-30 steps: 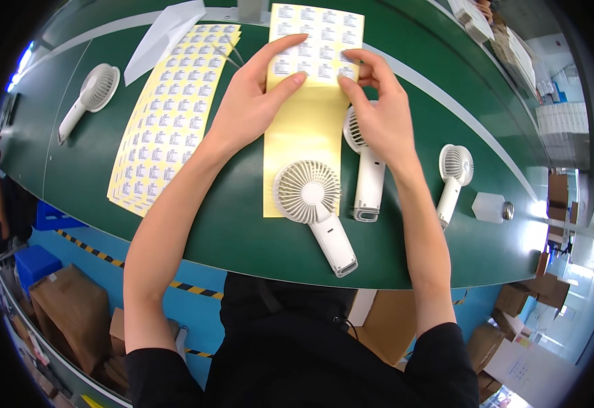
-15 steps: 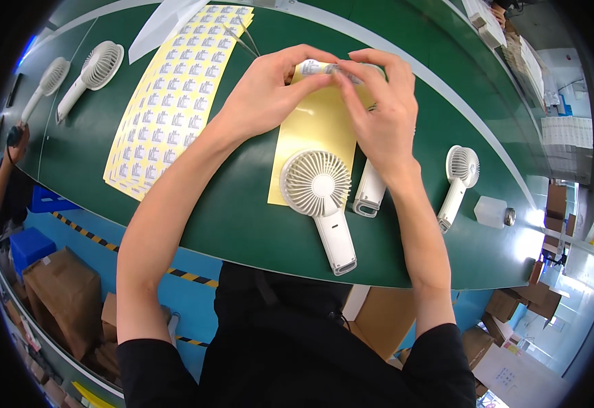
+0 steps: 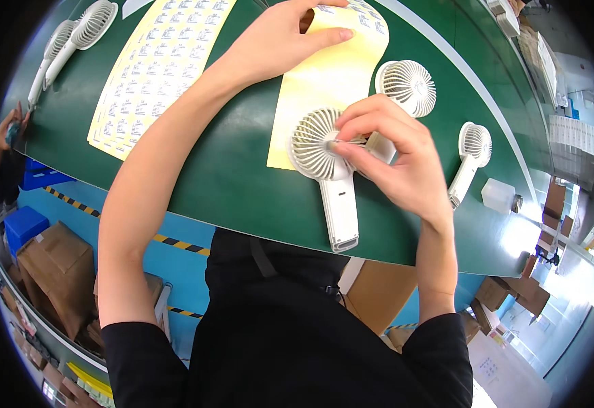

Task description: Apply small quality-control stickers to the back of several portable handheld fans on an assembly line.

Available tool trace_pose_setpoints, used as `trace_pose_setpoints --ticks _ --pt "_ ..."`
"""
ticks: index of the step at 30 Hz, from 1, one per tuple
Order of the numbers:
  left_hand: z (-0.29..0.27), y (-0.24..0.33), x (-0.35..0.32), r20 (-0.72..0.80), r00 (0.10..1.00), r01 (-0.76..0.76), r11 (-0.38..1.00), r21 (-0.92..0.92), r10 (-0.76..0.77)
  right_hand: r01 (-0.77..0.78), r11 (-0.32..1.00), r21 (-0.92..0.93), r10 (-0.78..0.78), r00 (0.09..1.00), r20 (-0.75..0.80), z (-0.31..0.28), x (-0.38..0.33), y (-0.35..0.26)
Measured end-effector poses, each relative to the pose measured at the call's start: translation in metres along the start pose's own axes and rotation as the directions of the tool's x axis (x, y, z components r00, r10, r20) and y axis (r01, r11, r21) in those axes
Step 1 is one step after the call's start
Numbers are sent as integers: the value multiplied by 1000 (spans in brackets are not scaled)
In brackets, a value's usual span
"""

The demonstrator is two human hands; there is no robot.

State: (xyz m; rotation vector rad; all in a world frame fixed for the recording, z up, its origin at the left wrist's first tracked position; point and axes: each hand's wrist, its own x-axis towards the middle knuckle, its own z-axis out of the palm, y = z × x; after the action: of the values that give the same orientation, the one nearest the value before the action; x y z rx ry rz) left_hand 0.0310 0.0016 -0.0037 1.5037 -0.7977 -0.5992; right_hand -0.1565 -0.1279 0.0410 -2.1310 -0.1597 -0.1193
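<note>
My left hand [image 3: 287, 41] holds the upper part of a yellow sticker sheet [image 3: 317, 85] between thumb and fingers, and the sheet curls up there. Its lower part is bare backing, with printed stickers left near the top. My right hand [image 3: 396, 153] is pinched over a white handheld fan [image 3: 339, 207], fingertips at the middle of its round grille. Between them shows a thin pale edge, which looks like a sticker [image 3: 353, 141]; most of it is hidden. The fan lies handle toward me, its head over the sheet's lower end. Behind my right hand lies another white fan [image 3: 409, 87], its handle partly covered.
Printed sticker sheets [image 3: 164, 68] lie stacked on the green table [image 3: 222, 166] at left. Two fans [image 3: 83, 34] lie at far left, near another person's hand [image 3: 11, 129]. At right are one more fan [image 3: 472, 153] and a translucent bottle [image 3: 500, 196].
My right hand has left the sheet's top and come down to the near fan's grille, pinching. My left hand still holds the sheet, now lifted and curled. The view has shifted.
</note>
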Motion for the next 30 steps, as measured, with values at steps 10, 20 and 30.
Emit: trace_pose_setpoints --ticks 10,20,30 --pt "3 0 1 -7 1000 25 999 -47 -25 -22 999 43 23 999 -23 2 -5 10" --pt "4 2 0 -17 999 41 998 -39 -42 15 999 35 -15 1000 -9 -1 -6 15" --pt "5 2 0 -18 999 40 999 -23 -40 41 999 24 -41 999 -17 1 -6 17"
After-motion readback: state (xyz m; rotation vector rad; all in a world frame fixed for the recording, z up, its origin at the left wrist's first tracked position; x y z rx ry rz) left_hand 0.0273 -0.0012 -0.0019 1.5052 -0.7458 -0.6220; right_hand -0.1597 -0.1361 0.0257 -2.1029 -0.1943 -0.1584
